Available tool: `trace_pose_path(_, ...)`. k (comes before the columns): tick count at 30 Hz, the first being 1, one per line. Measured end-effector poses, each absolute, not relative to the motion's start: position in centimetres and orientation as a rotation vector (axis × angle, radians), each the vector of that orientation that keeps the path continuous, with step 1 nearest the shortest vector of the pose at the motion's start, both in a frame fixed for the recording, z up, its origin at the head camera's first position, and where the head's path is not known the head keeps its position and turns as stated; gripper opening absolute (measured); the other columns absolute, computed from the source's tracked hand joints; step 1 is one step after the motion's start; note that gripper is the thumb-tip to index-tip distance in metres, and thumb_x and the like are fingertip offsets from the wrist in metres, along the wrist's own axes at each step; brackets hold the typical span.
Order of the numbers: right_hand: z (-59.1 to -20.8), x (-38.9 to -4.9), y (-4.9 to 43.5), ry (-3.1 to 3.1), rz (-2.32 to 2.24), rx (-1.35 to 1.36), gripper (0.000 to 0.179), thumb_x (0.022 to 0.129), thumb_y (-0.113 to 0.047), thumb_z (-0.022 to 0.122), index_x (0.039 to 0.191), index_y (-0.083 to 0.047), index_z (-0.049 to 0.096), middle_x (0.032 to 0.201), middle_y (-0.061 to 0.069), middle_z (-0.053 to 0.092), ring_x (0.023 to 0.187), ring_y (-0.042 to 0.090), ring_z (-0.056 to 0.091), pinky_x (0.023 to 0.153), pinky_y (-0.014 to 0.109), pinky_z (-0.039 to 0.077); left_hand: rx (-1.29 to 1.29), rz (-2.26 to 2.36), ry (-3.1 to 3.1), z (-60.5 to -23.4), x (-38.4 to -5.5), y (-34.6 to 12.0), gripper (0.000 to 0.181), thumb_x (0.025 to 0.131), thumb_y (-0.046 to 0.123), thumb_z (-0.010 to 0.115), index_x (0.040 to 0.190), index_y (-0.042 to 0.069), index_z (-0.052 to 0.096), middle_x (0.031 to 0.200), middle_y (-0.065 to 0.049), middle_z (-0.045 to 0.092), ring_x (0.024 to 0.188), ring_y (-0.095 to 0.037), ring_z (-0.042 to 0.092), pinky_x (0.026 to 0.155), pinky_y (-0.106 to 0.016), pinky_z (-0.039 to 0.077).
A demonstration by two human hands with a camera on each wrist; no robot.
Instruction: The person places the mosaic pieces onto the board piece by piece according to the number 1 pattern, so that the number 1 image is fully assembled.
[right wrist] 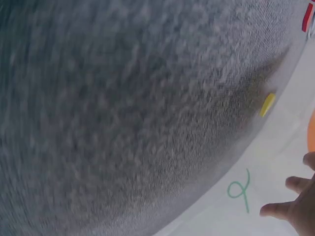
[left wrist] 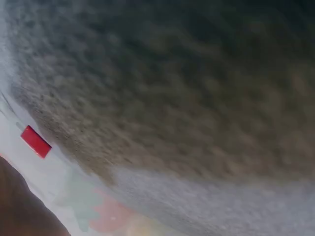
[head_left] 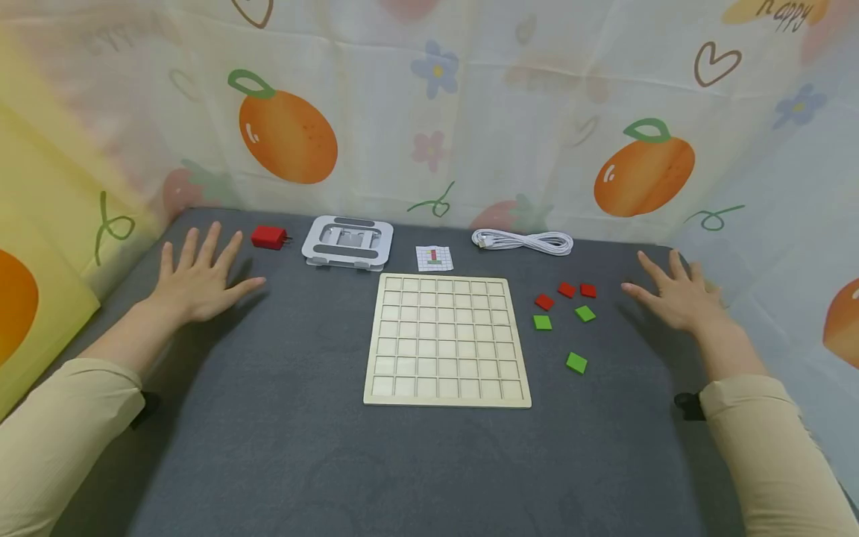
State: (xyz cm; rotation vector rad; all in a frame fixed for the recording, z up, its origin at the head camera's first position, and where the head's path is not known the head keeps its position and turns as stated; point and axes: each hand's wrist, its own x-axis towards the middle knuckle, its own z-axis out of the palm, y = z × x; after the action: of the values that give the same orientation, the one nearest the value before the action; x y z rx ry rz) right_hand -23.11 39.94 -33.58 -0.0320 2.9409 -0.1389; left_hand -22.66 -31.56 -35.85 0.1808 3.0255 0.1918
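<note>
My left hand (head_left: 197,287) is spread with straight fingers at the left side of the dark table, holding nothing. Closest to it is a red plug adapter (head_left: 269,237), which also shows in the left wrist view. On the right, my right hand (head_left: 684,294) is likewise spread and holds nothing. Between it and the pale grid board (head_left: 448,406) lie three red square tiles (head_left: 544,302) and three green ones (head_left: 576,363). In the right wrist view a small yellow piece (right wrist: 267,104) lies on the table beyond my fingers (right wrist: 275,210).
Along the back stand a folded white-and-grey stand (head_left: 347,243), a small card with a coloured grid pattern (head_left: 434,259) and a coiled white cable (head_left: 523,242). Behind them hangs a fruit-printed curtain (head_left: 510,149), which also closes off both sides.
</note>
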Motion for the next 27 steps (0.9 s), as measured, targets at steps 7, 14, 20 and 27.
trace_pose_path(7, -34.4, -23.7, 39.7, 2.924, -0.196, -0.054, 0.091, 0.1, -0.063, 0.033, 0.157, 0.0, -0.001, 0.155, 0.044, -0.001, 0.139, 0.069, 0.005, 0.106, 0.082, 0.013, 0.348, 0.255, 3.1, -35.3, -22.8, -29.2, 0.095, 0.095, 0.07, 0.039, 0.16, 0.014, -0.002, 0.167, -0.018, -0.011, 0.153, -0.045, -0.014, 0.119, -0.069, -0.009)
trace_pose_path(14, -35.0, -24.2, 39.4, 2.862, -0.193, -0.036, 0.089, 0.102, -0.051, 0.043, 0.152, 0.015, 0.009, 0.151, 0.048, 0.008, 0.138, 0.066, 0.012, 0.113, 0.074, 0.017, 0.721, 0.27, 3.114, -35.0, -22.2, -24.7, 0.082, 0.096, 0.055, 0.053, 0.158, 0.01, 0.022, 0.169, -0.013, 0.009, 0.157, -0.035, 0.003, 0.125, -0.06, 0.008)
trace_pose_path(20, -35.3, -24.5, 38.7, 2.849, -0.189, -0.093, 0.08, 0.101, -0.035, 0.048, 0.143, 0.026, 0.018, 0.145, 0.052, 0.019, 0.137, 0.064, 0.018, 0.116, 0.07, 0.019, 0.951, 0.279, 2.962, -35.2, -21.6, -20.5, 0.085, 0.092, 0.056, 0.06, 0.155, 0.007, 0.03, 0.166, -0.013, 0.021, 0.154, -0.038, 0.019, 0.123, -0.058, 0.021)
trace_pose_path(27, -35.6, -24.4, 38.6, 2.853, -0.186, -0.119, 0.077, 0.101, -0.03, 0.049, 0.138, 0.031, 0.02, 0.142, 0.054, 0.023, 0.134, 0.065, 0.023, 0.115, 0.069, 0.022, 0.943, 0.335, 2.751, -35.8, -21.2, -17.1, 0.102, 0.081, 0.065, 0.067, 0.157, 0.01, 0.027, 0.167, -0.009, 0.021, 0.154, -0.033, 0.022, 0.123, -0.054, 0.026)
